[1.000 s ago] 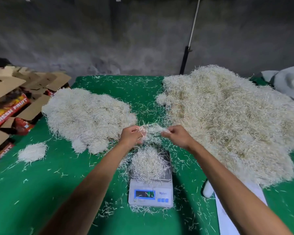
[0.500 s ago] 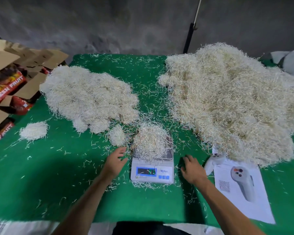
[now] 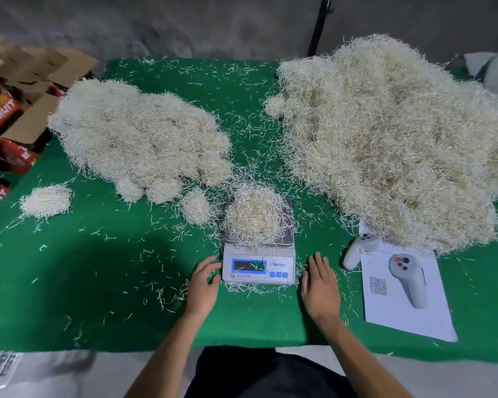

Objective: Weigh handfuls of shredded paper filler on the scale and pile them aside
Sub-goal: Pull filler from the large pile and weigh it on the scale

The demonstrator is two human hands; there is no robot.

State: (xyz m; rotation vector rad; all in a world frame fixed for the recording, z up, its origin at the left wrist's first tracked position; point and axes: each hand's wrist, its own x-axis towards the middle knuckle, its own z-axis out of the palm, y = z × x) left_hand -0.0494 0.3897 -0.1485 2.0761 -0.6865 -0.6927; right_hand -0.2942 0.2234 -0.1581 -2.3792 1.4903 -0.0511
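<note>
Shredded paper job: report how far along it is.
Done: a weighed pile and small clumps lie left of the scale. In hand: a handful sits on the pan; left hand and right hand rest open beside it. Left: the bigger unweighed heap.

Bare forearms, unsleeved; dark garment below.

A round handful of cream shredded paper filler (image 3: 256,218) sits heaped on the small white digital scale (image 3: 258,265), between the low weighed pile (image 3: 138,139) at left and the big loose heap (image 3: 391,139) at right.
</note>
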